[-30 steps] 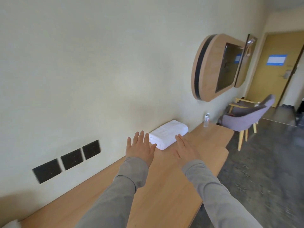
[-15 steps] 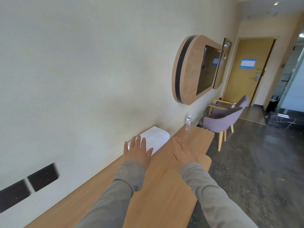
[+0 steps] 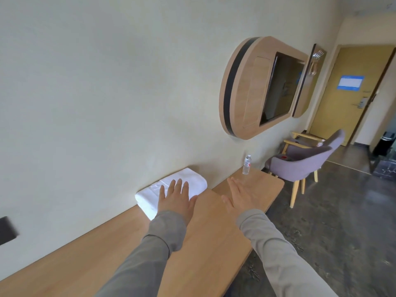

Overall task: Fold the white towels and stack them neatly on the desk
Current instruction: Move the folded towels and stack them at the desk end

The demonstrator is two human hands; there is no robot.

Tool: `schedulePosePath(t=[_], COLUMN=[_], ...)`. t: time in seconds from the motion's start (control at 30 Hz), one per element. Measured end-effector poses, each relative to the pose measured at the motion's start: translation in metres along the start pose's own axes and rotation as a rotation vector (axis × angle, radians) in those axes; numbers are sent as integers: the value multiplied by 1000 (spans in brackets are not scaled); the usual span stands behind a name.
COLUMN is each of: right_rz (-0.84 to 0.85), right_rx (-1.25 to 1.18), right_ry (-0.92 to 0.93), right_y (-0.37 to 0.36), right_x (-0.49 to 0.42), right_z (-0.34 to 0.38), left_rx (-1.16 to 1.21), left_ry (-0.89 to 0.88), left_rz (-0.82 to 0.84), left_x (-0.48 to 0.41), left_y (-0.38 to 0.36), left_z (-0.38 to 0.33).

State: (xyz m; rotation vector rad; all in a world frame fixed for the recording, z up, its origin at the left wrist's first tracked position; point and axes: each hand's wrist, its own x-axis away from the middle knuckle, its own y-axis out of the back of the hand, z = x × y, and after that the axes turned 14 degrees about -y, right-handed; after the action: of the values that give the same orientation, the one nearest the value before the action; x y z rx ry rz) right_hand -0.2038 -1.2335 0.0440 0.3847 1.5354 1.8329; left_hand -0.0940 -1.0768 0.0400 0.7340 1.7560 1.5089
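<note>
Towel [image 3: 188, 183] lies folded against the wall on the surface [image 3: 210, 243]; we judge both hands, left [image 3: 175, 200] and right [image 3: 242, 197], spread flat and empty, poised to square it.

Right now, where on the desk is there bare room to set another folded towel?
Bare wood runs from the folded white towel to the desk's front edge, and on toward the clear water bottle. Only the wall-side strip is taken.

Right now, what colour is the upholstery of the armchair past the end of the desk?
The armchair is greyish purple on pale wooden legs, seen in the head view.
</note>
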Motion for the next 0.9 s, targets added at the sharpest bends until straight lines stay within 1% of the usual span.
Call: schedulePosePath(t=[0.13, 0.27, 0.43, 0.63, 0.8, 0.9], right_rz=[23, 64, 138, 191, 225, 286], right_rx=[-17, -42, -60, 33, 33, 22], right_ry=[47, 90, 176, 262, 252, 225], right_y=[-7, -25, -57, -104, -130, -148], right_x=[-29, -55, -94, -151, -195, -216], right_z=[-19, -19, 2, 29, 31, 28], left_rx=[-28, -27, -13, 14, 78, 111], left_ry=[57, 123, 223, 329, 361, 380], left_rz=[-5, -25, -24, 1, 15, 40], left_x=[-17, -34, -59, -104, -140, -152], left_y=[-10, -17, -38, -72, -94, -111], left_z=[-13, -8, 25, 74, 90, 95])
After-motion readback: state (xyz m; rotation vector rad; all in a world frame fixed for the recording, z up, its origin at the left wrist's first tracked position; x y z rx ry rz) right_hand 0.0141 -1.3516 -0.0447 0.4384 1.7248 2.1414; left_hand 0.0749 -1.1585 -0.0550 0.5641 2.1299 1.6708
